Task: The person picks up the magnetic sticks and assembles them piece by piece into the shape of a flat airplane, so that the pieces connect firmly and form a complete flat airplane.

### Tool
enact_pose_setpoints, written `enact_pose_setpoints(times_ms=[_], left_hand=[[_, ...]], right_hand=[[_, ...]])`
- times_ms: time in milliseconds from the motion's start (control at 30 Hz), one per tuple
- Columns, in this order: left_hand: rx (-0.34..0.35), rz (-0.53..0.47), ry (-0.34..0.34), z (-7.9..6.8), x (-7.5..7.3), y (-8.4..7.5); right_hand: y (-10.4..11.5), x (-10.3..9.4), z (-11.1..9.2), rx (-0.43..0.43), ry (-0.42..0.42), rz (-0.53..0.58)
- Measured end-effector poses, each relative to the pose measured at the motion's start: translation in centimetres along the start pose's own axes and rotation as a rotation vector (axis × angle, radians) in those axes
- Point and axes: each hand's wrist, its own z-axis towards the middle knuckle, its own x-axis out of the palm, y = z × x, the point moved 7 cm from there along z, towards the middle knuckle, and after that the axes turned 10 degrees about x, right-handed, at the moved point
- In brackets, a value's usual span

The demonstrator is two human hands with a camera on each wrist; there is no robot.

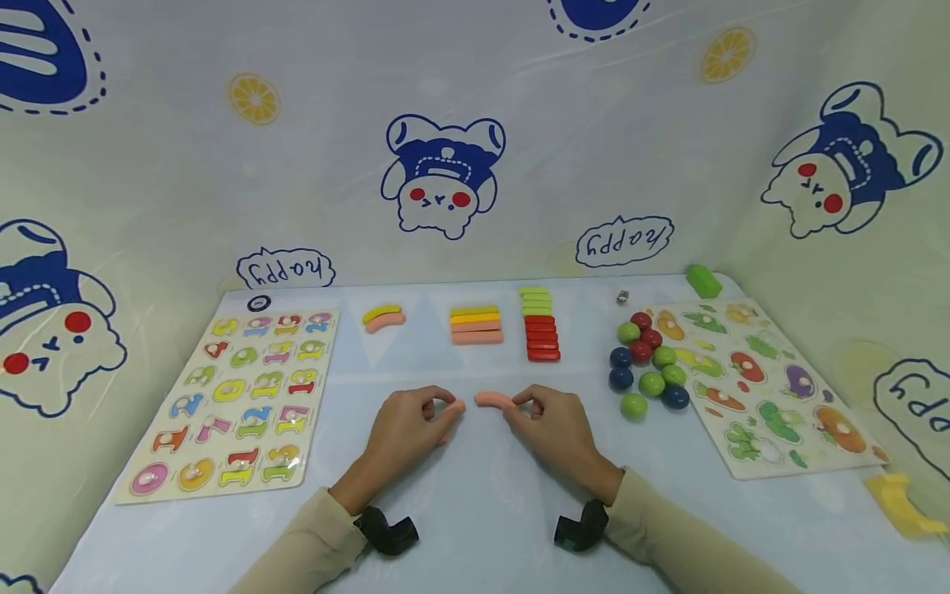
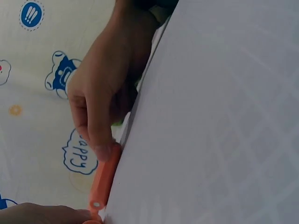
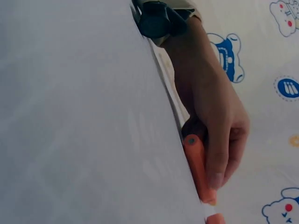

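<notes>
My left hand (image 1: 411,425) pinches a pinkish-orange stick between thumb and fingertips, mostly hidden by the hand in the head view. The right wrist view shows this stick (image 3: 198,170) along the thumb, with a small round metal-coloured dot at one end. My right hand (image 1: 552,429) pinches the right end of a curved pinkish-orange stick (image 1: 490,399), whose free end points toward the left hand. A similar dot shows on its end in the left wrist view, where the right hand (image 2: 100,88) appears beyond the left fingers (image 2: 44,214). In the head view a small gap separates the sticks.
Behind the hands lie curved sticks (image 1: 383,323), yellow and pink bars (image 1: 476,337), and green bars (image 1: 536,303) above red bars (image 1: 543,338). Coloured balls (image 1: 651,384) cluster at right beside a vegetable puzzle board (image 1: 775,466). A number puzzle board (image 1: 223,404) lies at left.
</notes>
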Motion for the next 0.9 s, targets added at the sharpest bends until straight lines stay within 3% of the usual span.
enact_pose_setpoints(times_ms=[100, 267, 667, 900], left_hand=[[0.010, -0.031, -0.031, 0.1, 0.2, 0.0], [0.021, -0.029, -0.090, -0.2, -0.3, 0.2], [0.004, -0.012, -0.059, -0.2, -0.3, 0.1], [0.007, -0.037, -0.060, -0.3, -0.2, 0.1]], right_hand=[[0.3, 0.3, 0.0, -0.008, -0.009, -0.004], [1.6, 1.0, -0.1, -0.095, 0.000, 0.010], [1.8, 1.0, -0.1, -0.120, -0.015, -0.017], [1.7, 1.3, -0.1, -0.232, 0.082, -0.021]])
